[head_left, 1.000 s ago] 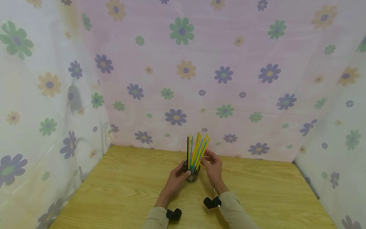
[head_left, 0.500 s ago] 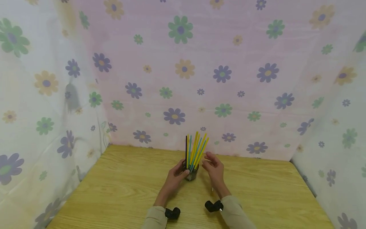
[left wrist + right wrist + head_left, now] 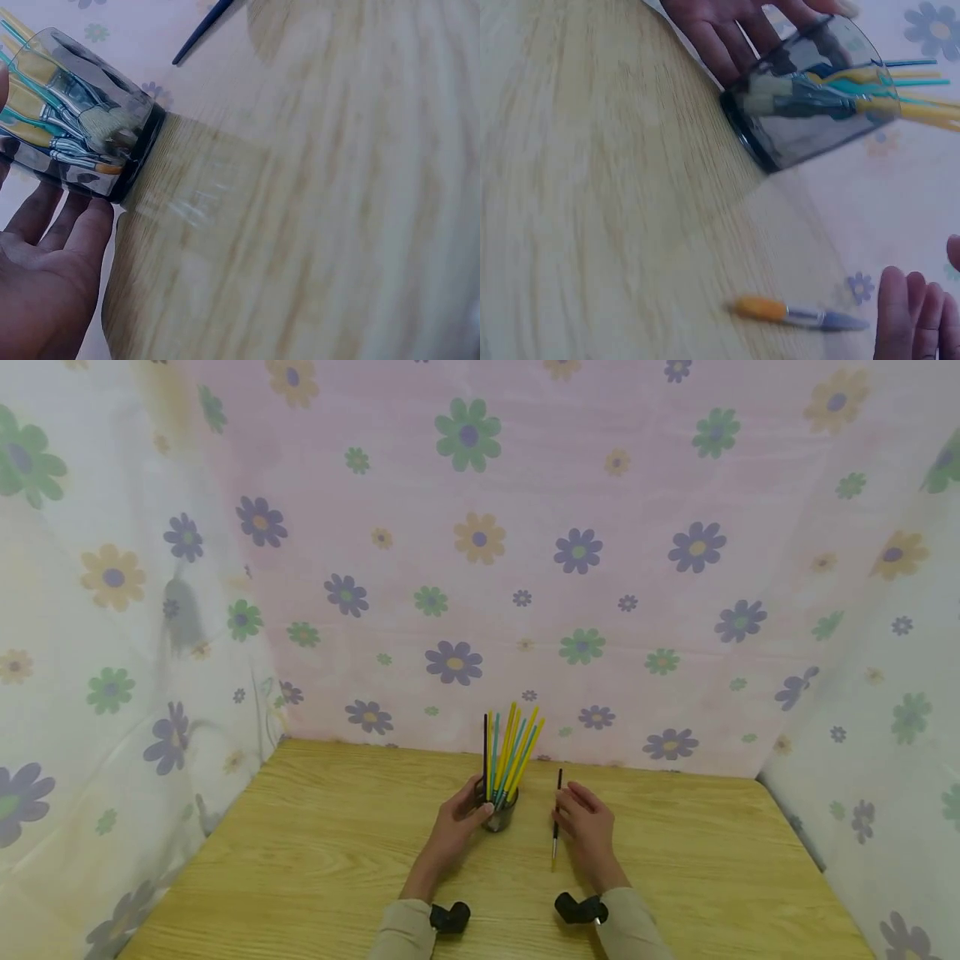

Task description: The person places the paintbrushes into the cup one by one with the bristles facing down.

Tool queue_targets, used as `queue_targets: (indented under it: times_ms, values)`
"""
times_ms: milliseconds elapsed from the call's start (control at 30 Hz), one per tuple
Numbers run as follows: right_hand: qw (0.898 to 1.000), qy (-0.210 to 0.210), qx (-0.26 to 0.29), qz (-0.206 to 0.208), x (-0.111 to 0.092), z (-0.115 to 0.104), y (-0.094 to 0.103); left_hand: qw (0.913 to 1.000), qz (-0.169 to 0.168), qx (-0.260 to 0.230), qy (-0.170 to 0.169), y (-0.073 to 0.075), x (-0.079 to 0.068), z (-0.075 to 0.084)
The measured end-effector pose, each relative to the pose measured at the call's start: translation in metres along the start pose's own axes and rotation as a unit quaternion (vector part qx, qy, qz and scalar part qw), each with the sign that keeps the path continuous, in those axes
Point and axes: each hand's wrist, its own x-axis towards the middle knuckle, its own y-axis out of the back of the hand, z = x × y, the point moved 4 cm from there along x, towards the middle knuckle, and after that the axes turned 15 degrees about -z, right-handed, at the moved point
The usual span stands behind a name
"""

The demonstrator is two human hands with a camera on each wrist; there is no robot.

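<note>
My left hand (image 3: 453, 822) grips a smoky see-through cup (image 3: 135, 112), its thumb on the near side and its fingers around the far left. Several paintbrushes (image 3: 512, 752) stand in the cup bristles down, with yellow, teal and black handles fanning out above the rim. To the right of the cup, a single paintbrush (image 3: 802, 315) with a dark handle and orange bristles lies on the table, bristles toward me. Beside this loose brush is my right hand (image 3: 585, 822), its fingers overlapping the handle in the head view. The right wrist view shows those fingers extended and apart from the brush.
Under both hands is a wood-grain table (image 3: 315, 860). A flowered cloth (image 3: 480, 602) hangs behind it and along both sides. Black camera mounts (image 3: 581, 908) sit on both wrists.
My right hand has drawn away from the brushes in the cup, moving right and toward me. The loose brush, mostly hidden before, now shows beside it. The left hand stays at the cup.
</note>
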Motion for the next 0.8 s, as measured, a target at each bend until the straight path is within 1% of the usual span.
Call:
queue_targets:
  times_ms: [67,167,300,467,567,633,700,800]
  values:
    - [1.0,-0.017,0.0,-0.003,-0.002,0.0,0.006,1.0,-0.002,0.003,0.002,0.0,0.0,0.0]
    - [0.999,-0.041,0.014,-0.016,-0.003,0.001,0.014,1.0,-0.006,0.008,-0.002,0.0,0.0,0.001]
    - [0.998,-0.059,0.023,-0.029,-0.002,0.001,0.02,0.9999,-0.007,0.007,-0.002,0.0,0.0,0.001]
    - [0.997,-0.067,-0.01,-0.03,-0.001,-0.002,0.022,1.0,-0.005,0.003,-0.002,0.0,0.0,0.002]
    - [0.996,-0.061,-0.061,-0.03,-0.001,-0.004,0.02,1.0,-0.003,0.002,0.001,0.0,0.0,0.003]
    - [0.992,-0.053,-0.115,-0.029,-0.001,-0.007,0.017,1.0,-0.002,0.003,0.003,0.0,0.0,0.003]
    - [0.983,-0.047,-0.175,-0.023,0.0,-0.01,0.015,1.0,0.0,0.004,0.005,0.0,0.0,0.002]
    - [0.964,-0.038,-0.264,-0.02,0.002,-0.014,0.009,0.9999,0.002,0.007,0.007,0.0,0.0,0.001]
